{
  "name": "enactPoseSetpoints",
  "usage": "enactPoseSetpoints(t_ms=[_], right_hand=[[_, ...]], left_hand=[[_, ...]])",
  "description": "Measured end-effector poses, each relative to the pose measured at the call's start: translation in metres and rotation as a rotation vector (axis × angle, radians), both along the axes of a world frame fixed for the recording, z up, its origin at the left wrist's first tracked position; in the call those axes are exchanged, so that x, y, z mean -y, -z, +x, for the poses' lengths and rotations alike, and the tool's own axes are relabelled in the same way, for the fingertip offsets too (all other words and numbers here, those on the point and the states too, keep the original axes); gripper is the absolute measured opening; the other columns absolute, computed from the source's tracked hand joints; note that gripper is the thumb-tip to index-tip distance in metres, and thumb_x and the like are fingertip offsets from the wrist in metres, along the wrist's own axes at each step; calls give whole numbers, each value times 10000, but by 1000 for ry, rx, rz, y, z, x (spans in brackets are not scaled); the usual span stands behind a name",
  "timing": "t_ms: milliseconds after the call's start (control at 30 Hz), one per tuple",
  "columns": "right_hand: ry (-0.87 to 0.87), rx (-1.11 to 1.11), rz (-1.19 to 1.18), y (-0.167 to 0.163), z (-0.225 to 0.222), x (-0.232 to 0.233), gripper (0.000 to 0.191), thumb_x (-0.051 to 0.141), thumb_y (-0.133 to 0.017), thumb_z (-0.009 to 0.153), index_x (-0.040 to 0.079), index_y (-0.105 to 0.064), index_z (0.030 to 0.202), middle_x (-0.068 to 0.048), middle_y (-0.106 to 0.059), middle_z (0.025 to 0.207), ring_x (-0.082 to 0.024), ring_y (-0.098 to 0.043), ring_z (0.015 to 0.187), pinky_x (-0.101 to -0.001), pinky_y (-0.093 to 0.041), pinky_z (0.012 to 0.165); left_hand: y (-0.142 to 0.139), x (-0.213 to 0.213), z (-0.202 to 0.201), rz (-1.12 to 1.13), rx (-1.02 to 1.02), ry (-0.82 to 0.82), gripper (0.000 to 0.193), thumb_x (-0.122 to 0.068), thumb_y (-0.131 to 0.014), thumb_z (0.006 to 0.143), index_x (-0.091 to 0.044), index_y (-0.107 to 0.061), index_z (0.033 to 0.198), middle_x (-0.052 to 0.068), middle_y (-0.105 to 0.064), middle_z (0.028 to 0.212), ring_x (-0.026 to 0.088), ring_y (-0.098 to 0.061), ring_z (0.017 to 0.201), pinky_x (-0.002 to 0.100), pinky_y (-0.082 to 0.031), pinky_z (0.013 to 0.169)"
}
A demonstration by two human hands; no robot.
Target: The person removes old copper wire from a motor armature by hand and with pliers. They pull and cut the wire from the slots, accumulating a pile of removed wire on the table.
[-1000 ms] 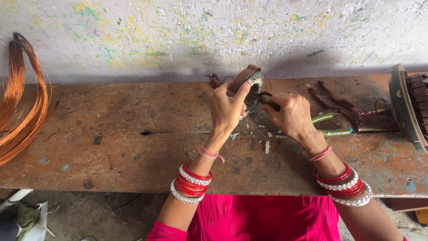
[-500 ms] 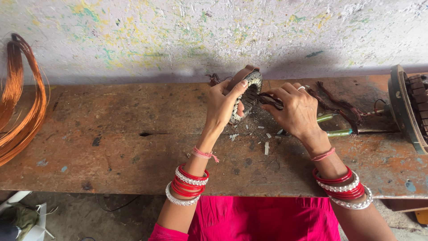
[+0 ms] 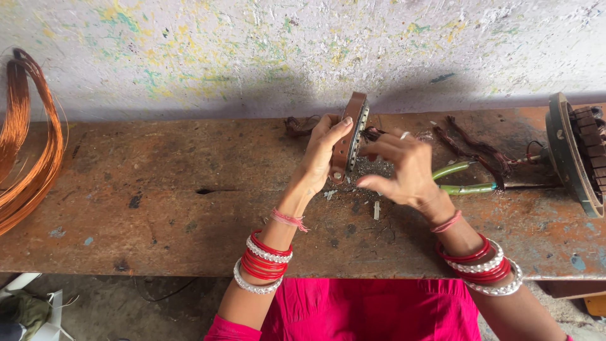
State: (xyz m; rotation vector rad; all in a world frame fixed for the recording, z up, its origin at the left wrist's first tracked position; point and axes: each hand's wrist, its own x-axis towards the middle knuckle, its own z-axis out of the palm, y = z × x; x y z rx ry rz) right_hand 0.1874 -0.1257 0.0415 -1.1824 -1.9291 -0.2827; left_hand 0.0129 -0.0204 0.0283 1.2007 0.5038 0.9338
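Note:
My left hand [image 3: 323, 158] grips a brown ring-shaped motor stator [image 3: 352, 134], held upright on its edge above the rusty metal bench [image 3: 158, 189]. My right hand [image 3: 404, 170] is just to the right of the ring, fingers spread and curled toward its inner face, pinching at dark old winding wire [image 3: 372, 134] sticking out of it. Both wrists carry red and silver bangles.
Green-handled pliers [image 3: 467, 179] lie on the bench right of my right hand. Pulled-out brown wire strands [image 3: 470, 146] lie beyond them. Another round motor part [image 3: 574, 151] stands at the right edge. A copper wire coil [image 3: 28, 145] rests at the far left. Small debris litters the bench under my hands.
The ring has been turned up onto its edge in my left hand. My right hand has opened its fingers and shifted beside the ring.

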Motion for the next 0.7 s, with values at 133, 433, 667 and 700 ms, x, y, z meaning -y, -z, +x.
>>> enactPoseSetpoints(t_ms=[133,433,667,700], right_hand=[[174,19,-247,-5,-20,4,634,606,-840,703,14,-719,891,-104,-652,705,-251,-617,629,-414,-488,581],[-106,-652,-570,-7,-3,-7,298,176,-748,769,23,-719,1023,-99,-764,922,-206,-727,807,-315,-556,827],[-347,-972,-728,6,11,-19,292,71,-579,827,-14,-618,1104,-117,-721,992,-202,-707,934,-337,-578,912],[-361,-1001,-740,7,12,-20,306,81,-571,823,-3,-619,1112,-107,-714,984,-193,-699,922,-342,-576,866]], left_hand=[[3,3,2,-70,62,47,567,-511,-712,897,-55,-495,1155,76,-586,1024,158,-582,955,351,-525,851],[-13,6,-2,509,-730,-424,487,-428,-451,1093,-52,-657,862,52,-502,674,240,-472,644,401,-371,624],[-14,-4,-17,905,-663,-688,87,26,-698,863,-52,-722,895,84,-740,832,225,-641,842,408,-493,839],[-12,-5,-17,881,-704,-640,142,77,-713,843,-61,-729,874,97,-748,822,232,-648,833,419,-493,867]])
